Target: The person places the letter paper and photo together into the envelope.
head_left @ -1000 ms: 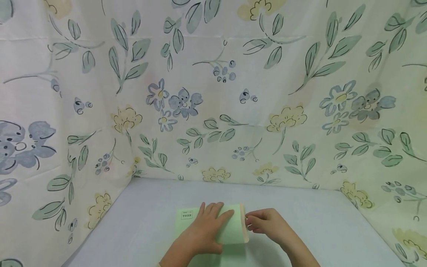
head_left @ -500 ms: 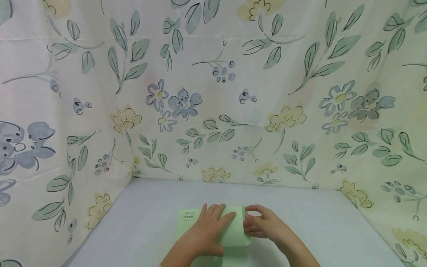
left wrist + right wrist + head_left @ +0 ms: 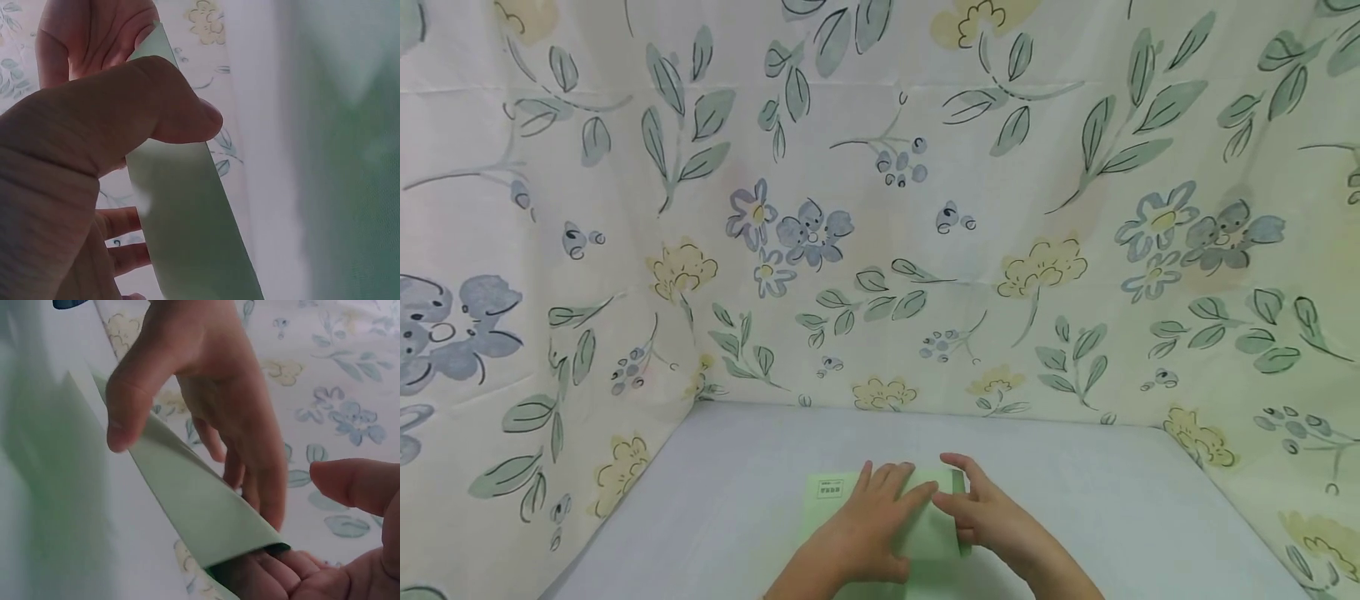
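A pale green cardboard box (image 3: 925, 537) with a small printed label (image 3: 831, 489) lies near the table's front. My left hand (image 3: 872, 529) holds it, the fingers spread over the top and the thumb on the near side. The right wrist view shows this thumb pressing the edge of the narrow side. At the box's right end is my right hand (image 3: 1000, 521), some fingers reaching inside the dark opening (image 3: 281, 547). Another digit of that hand stands straight and apart from the box in the right wrist view. The fingers within are partly hidden.
The white table (image 3: 760, 442) extends behind and to both sides of the box. A floral curtain (image 3: 880, 250) hangs behind it and along the sides.
The pale strip at the box's right end no longer shows; a green flap is there instead. My right fingers have moved left, onto and into that end. The box has shifted slightly right.
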A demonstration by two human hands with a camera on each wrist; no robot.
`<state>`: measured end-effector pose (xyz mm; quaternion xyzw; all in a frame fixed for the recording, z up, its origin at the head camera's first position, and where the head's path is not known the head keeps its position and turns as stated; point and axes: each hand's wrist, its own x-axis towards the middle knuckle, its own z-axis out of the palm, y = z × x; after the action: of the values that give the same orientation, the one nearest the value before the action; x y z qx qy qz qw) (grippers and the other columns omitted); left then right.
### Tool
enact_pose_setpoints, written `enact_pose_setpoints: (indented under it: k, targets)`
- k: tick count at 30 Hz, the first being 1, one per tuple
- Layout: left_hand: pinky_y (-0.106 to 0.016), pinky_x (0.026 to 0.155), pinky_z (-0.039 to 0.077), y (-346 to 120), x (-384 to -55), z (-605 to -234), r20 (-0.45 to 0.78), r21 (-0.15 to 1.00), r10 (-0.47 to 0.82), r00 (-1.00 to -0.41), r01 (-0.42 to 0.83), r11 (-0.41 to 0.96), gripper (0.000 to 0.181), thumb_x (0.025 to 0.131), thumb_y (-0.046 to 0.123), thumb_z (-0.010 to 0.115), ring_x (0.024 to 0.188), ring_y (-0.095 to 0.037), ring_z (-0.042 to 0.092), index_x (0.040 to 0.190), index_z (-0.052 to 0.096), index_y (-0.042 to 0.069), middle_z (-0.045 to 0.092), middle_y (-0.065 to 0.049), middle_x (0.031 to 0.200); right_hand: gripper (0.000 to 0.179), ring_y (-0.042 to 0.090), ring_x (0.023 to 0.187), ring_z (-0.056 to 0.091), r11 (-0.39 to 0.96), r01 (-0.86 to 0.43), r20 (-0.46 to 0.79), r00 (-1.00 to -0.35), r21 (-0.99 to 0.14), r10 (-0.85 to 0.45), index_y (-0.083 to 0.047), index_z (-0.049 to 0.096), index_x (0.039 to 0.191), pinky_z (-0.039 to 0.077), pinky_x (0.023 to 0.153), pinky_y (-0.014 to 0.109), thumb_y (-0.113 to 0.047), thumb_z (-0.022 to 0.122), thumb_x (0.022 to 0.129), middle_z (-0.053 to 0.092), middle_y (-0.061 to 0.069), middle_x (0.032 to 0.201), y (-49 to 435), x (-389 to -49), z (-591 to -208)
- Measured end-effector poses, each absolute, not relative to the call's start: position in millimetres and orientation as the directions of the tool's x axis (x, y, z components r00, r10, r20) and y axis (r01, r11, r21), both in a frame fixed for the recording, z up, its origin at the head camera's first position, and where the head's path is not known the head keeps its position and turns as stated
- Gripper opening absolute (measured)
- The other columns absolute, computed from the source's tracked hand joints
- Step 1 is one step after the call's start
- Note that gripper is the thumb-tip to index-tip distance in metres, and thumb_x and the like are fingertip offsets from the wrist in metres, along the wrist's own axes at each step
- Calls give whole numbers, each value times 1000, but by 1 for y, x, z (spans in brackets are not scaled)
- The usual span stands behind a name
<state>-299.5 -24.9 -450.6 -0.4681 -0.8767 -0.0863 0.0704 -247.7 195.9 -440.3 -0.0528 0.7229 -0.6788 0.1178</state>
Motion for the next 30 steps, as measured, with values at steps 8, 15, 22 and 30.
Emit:
enact_pose_setpoints:
  k: [8,15,22,30]
  targets:
    - [-70,111,32,-25,-296,-449,263,44,822,-505,857,513,97,65,30,88,136,-25,39,152,44,29,39,-5,150,77,47,140,35,56,26,-41,-960,-998,-276,-37,23,164,48,100,56,-36,67,99,21,25,162,186,-248,-447]
    - [-70,111,32,-24,-294,-447,258,48,827,-500,861,506,97,66,29,88,135,-24,38,152,43,29,38,-4,150,73,54,150,4,78,29,-50,-956,-997,-288,-28,29,163,29,104,79,-35,65,101,3,21,169,186,-248,-445]
    - [-69,113,30,-24,-293,-446,213,73,827,-521,852,518,100,68,32,89,140,-25,36,154,40,31,37,-8,154,75,44,127,55,128,39,-71,-964,-991,-255,-11,27,163,56,90,56,-32,65,101,42,33,150,198,-246,-438]
    - [-67,113,31,-25,-294,-447,215,39,818,-533,842,538,99,68,33,88,140,-27,37,155,41,28,38,-9,153,65,32,99,72,232,-8,-26,-990,-973,-140,5,35,155,60,86,46,-23,60,102,71,15,114,225,-240,-422]
